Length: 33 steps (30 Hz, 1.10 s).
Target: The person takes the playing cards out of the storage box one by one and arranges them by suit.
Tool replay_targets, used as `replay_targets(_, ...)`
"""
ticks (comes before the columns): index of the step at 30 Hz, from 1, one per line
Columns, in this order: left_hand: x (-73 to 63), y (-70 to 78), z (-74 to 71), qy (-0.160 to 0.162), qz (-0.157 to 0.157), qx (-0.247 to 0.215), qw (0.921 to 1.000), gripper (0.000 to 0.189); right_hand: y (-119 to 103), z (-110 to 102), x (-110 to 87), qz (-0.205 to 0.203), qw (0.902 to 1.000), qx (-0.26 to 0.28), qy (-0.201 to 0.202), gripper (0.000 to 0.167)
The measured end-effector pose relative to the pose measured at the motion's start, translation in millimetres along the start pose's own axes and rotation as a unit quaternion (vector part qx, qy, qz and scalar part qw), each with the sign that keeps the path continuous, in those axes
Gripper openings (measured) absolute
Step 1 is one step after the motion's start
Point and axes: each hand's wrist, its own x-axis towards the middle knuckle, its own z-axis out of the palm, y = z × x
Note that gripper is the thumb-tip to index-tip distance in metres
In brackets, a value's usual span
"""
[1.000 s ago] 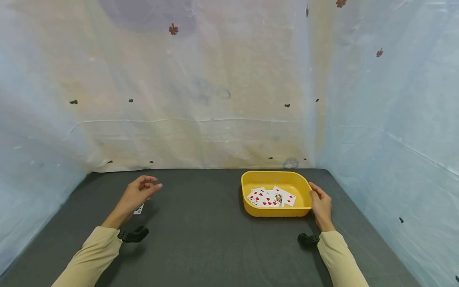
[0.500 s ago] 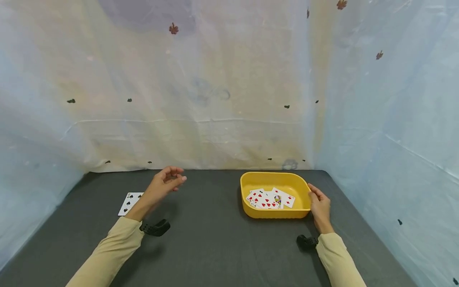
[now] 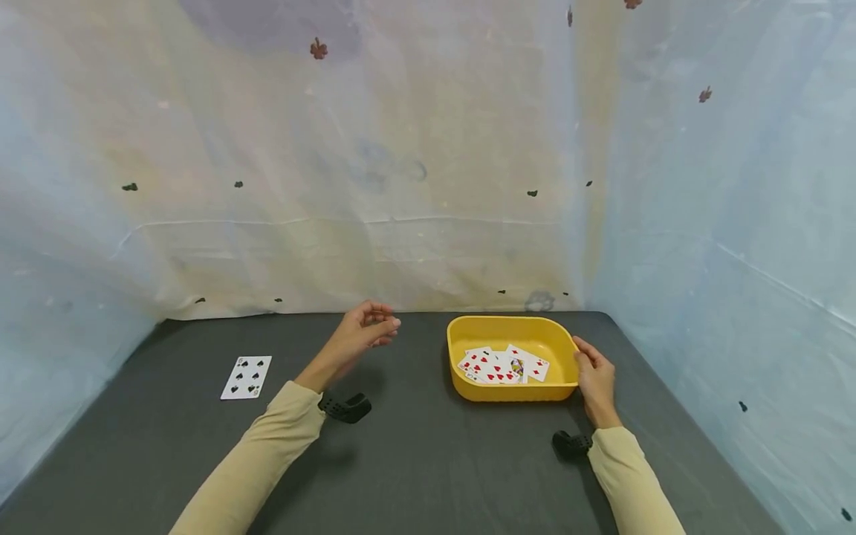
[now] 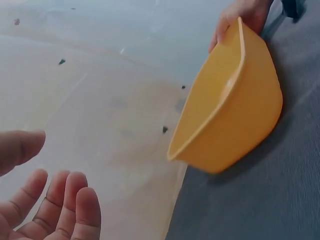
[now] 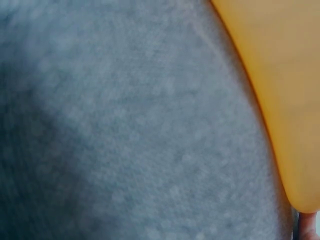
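Observation:
My left hand (image 3: 352,343) is raised over the table, left of a yellow plastic tub (image 3: 513,394). It holds nothing; in the left wrist view its fingers (image 4: 89,207) are loosely bent, with the thumb apart from them. At the tub's right end, my right hand (image 3: 597,388) pinches the rim between thumb and fingers. Inside the tub lie several overlapping playing cards (image 3: 493,367), face up, mostly red suits. A six of spades (image 3: 247,377) lies face up on the table at the left, behind my left forearm.
The table has a dark grey cloth (image 3: 414,468). Pale, stained sheeting (image 3: 401,148) hangs behind it, and bluish sheeting (image 3: 749,223) closes the right side. Each wrist wears a black band with a camera.
My left hand has swung right toward the tub, away from the six of spades, which is now fully uncovered. The right hand and the tub have stayed in place.

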Motion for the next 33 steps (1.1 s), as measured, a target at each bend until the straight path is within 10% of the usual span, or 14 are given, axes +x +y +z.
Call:
replay_targets(17, 40.4, -0.5, 59.1, 0.035, -0.044, 0.038, 0.9977, 0.030, -0.7, 0.1, -0.6, -0.005, 1.0000, 0.006, -0.004, 0.038)
replay_targets(33, 66.0, -4.6, 100.1, -0.007, -0.079, 0.065, 0.9947, 0.033, 0.0, -0.7, 1.4, -0.003, 1.0000, 0.005, -0.001, 0.038)
